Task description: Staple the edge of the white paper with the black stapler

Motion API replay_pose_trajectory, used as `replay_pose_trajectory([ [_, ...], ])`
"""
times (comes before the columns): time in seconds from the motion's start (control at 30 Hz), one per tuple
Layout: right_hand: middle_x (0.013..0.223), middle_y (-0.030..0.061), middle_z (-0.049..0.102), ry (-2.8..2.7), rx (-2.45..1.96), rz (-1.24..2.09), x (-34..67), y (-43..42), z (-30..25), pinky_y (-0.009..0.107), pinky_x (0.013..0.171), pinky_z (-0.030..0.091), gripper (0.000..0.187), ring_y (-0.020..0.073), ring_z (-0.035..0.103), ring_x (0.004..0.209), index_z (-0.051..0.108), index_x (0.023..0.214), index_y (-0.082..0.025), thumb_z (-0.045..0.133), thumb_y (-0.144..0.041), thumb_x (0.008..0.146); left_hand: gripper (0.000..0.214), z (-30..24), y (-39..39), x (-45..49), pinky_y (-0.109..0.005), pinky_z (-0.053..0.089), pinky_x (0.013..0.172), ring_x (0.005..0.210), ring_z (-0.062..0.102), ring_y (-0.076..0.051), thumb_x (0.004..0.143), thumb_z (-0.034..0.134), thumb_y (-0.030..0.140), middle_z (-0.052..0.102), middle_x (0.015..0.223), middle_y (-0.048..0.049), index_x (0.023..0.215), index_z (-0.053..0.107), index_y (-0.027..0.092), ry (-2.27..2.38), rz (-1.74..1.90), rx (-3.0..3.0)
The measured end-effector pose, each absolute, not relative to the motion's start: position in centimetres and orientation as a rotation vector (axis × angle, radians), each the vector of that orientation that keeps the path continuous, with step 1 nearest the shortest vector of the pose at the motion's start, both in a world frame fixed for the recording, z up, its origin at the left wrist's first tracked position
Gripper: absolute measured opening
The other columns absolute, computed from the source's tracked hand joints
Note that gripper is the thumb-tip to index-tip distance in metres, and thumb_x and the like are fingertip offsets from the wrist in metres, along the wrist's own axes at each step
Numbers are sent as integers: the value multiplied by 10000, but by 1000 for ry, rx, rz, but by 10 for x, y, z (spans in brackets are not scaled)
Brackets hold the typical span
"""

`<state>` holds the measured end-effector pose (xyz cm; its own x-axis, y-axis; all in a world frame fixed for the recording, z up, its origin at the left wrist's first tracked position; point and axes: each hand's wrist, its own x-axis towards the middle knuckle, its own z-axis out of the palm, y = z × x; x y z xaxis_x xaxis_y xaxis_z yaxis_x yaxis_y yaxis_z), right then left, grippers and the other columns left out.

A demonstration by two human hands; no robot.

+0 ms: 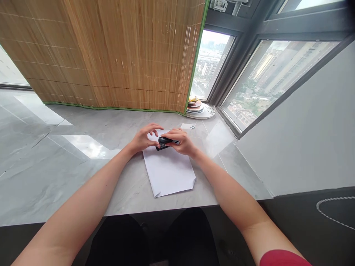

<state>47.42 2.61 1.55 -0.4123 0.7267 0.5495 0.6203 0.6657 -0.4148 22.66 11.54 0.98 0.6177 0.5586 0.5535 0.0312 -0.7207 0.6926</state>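
Both hands meet at a black stapler-like tool (164, 142) over far end of paper (170, 168): R hand (180, 142) clamped on it, prob. for control; L hand (144, 138) w/ fingers apart, thumb at tool's end, prob. steadying.

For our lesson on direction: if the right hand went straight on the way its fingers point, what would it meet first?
Probably the left hand, at the end of the black object that the right hand holds; depth is unclear.

Black stapler-like tool (163, 142) at far end of corner-folded white paper (171, 171)
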Motion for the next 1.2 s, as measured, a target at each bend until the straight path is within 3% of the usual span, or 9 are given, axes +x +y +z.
replay_pose_trajectory([
  [0.13,1184,56,830,-2140,-1038,109,462,20,17,426,942,462,322,266,714,1054,775,1338,-320,699,-261,1031,629,8,119,224,-347,553,819,897,718,-194,738,975,641,759,1240,-113,1212,803,263,450,1077,2196],
  [0.23,1186,69,822,-2044,-1088,55,464,19,20,423,933,461,308,278,716,1059,766,1341,-307,678,-272,1048,591,4,124,224,-398,563,942,1085,727,-264,833,890,670,775,1272,-120,1233,770,252,589,1121,2189],
  [0.33,1223,79,809,-1908,-1229,-41,475,22,22,434,977,450,322,291,712,1101,748,1360,-289,631,-256,1063,438,0,127,225,-499,490,1145,1347,645,-333,996,733,549,745,1423,-132,1308,750,242,955,970,2330],
  [0.4,1248,90,800,-1799,-1359,-113,487,26,23,451,1017,437,335,305,706,1145,742,1357,-272,592,-235,1060,390,-1,127,227,-551,432,1208,1434,587,-366,1021,692,450,698,1521,-127,1349,746,245,1164,739,2441],
  [0.5,1271,108,790,-1686,-1538,-143,513,34,21,482,1042,434,362,336,683,1209,739,1341,-259,564,-223,1026,285,1,124,228,-560,433,1192,1384,612,-371,1007,688,355,726,1473,-102,1260,777,258,1263,531,2508],
  [0.6,1344,138,766,-1609,-1677,-100,536,42,15,519,1054,436,443,368,644,1268,715,1390,-248,537,-219,986,193,4,123,227,-511,486,1124,1256,683,-334,1015,625,272,798,1295,-85,1126,781,251,1266,607,2422],
  [0.73,1352,152,752,-1580,-1806,-23,547,45,9,557,1081,409,503,384,622,1297,712,1409,-235,536,-204,939,227,6,123,226,-478,512,1081,1142,717,-313,1028,564,248,841,1136,-59,1033,791,255,1263,773,2308],
  [1.2,1237,110,772,-1989,-1531,152,529,39,13,538,1109,438,428,346,670,1196,731,1370,-262,579,-271,970,183,7,120,228,-485,505,1112,1129,748,-307,981,613,223,852,1118,-64,960,793,240,1284,848,2266],
])
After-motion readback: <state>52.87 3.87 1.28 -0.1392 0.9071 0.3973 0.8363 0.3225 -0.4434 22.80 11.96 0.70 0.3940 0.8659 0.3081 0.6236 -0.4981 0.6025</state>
